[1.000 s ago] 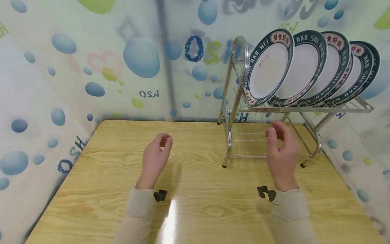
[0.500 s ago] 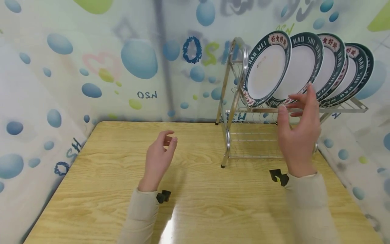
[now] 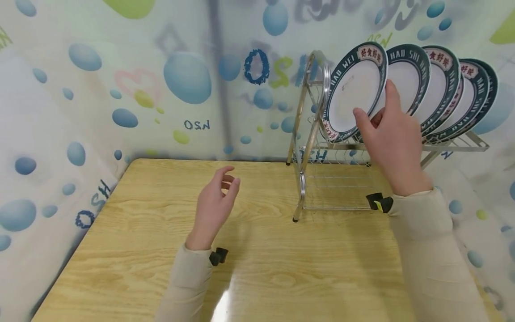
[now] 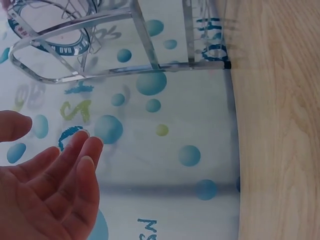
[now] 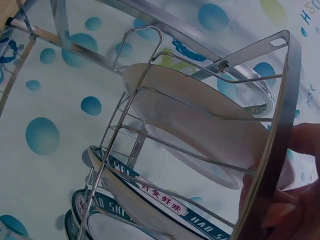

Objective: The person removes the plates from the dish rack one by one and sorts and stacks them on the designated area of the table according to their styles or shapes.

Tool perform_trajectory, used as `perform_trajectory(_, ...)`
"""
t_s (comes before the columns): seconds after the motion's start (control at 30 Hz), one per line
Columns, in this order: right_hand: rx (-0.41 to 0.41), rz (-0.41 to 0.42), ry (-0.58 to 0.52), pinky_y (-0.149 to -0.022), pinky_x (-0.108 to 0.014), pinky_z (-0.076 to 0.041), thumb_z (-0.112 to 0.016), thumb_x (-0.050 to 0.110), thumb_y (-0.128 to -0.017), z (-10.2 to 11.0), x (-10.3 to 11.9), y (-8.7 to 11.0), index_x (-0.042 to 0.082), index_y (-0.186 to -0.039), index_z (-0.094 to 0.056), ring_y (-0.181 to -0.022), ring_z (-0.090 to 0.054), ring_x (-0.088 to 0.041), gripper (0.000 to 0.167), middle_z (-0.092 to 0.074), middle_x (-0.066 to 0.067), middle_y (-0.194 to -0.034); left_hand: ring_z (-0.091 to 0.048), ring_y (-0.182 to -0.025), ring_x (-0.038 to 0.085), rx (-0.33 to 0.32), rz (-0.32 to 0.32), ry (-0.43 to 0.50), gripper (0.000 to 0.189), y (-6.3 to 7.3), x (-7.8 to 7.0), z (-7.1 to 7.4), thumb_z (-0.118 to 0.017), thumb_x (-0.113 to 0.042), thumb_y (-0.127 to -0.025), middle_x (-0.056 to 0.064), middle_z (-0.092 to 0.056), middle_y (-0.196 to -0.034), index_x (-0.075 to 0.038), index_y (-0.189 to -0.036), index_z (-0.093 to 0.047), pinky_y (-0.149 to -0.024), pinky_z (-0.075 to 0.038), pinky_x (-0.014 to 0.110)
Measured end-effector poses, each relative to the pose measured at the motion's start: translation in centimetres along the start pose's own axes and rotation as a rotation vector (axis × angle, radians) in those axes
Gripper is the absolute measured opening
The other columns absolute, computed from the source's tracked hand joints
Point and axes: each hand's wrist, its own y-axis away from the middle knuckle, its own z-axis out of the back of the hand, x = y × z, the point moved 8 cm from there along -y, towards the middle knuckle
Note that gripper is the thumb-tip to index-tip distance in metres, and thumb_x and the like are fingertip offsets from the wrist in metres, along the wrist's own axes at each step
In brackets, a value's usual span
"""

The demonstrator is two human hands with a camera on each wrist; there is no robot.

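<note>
Right hand (image 3: 396, 141) straddling plate (image 3: 354, 91), can't tell if pinching; left hand (image 3: 214, 205) hanging loose; probably feeling stiff, slick; grabbing rim (image 3: 343, 67) safest

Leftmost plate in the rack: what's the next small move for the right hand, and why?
I'd probably close the right hand into a pinch on the leftmost plate before lifting. In the head view its thumb overlaps the white face and its index finger points up by the right edge, but a firm pinch isn't clear.
</note>
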Motion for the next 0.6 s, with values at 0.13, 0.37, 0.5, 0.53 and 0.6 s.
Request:
perform_trajectory(0.13,0.125,-0.043,0.01,-0.053,-0.04,-0.034,-0.036,0.048,-0.09,-1.0,-0.4,-0.8,0.012,-0.144,-0.009,-0.061,-0.051,-0.033,0.07,-0.059,-0.017,-0.077,-0.055,-0.084,0.009,-0.009,-0.02,-0.008,0.049,-0.2,-0.6,0.1,-0.041,-0.051,-0.088,-0.006,-0.058,-0.1,-0.022,-0.127,-0.043,-0.066,-0.045,0.03)
perform_trajectory(0.37,0.262,-0.163,-0.065,-0.081,-0.057,-0.033,-0.035,0.051,-0.087,-2.8,-1.4,-1.5,0.007,-0.142,-0.008,-0.102,-0.046,-0.046,0.075,-0.044,-0.027,-0.125,-0.055,-0.084,0.01,0.013,-0.027,-0.005,0.047,-0.1,-1.4,-0.2,-0.044,-0.048,-0.089,-0.006,-0.058,-0.1,-0.022,-0.129,-0.041,-0.067,-0.046,0.029)
perform_trajectory(0.5,0.226,-0.177,-0.049,-0.078,-0.058,-0.032,-0.032,0.038,-0.089,-3.0,-1.5,-1.5,0.006,-0.142,-0.009,-0.1,-0.046,-0.047,0.066,-0.045,-0.028,-0.124,-0.055,-0.083,0.009,0.022,-0.036,-0.005,0.048,-0.1,-2.1,-0.4,-0.044,-0.048,-0.089,-0.007,-0.058,-0.099,-0.022,-0.129,-0.041,-0.066,-0.046,0.028)
perform_trajectory(0.53,0.21,-0.176,-0.041,-0.076,-0.057,-0.034,-0.031,0.034,-0.089,-3.0,-1.5,-1.5,0.005,-0.142,-0.009,-0.095,-0.048,-0.046,0.064,-0.048,-0.029,-0.12,-0.055,-0.083,0.009,0.025,-0.04,-0.004,0.048,-0.2,-2.2,-0.5,-0.044,-0.048,-0.089,-0.006,-0.058,-0.099,-0.022,-0.129,-0.041,-0.066,-0.046,0.028)
perform_trajectory(0.6,0.174,-0.176,-0.032,-0.071,-0.056,-0.035,-0.03,0.029,-0.089,-2.9,-1.4,-1.4,0.005,-0.142,-0.01,-0.086,-0.05,-0.045,0.062,-0.051,-0.029,-0.114,-0.055,-0.083,0.008,0.033,-0.048,-0.005,0.049,-0.2,-2.5,-0.6,-0.044,-0.049,-0.088,-0.007,-0.058,-0.099,-0.023,-0.13,-0.04,-0.066,-0.046,0.028)
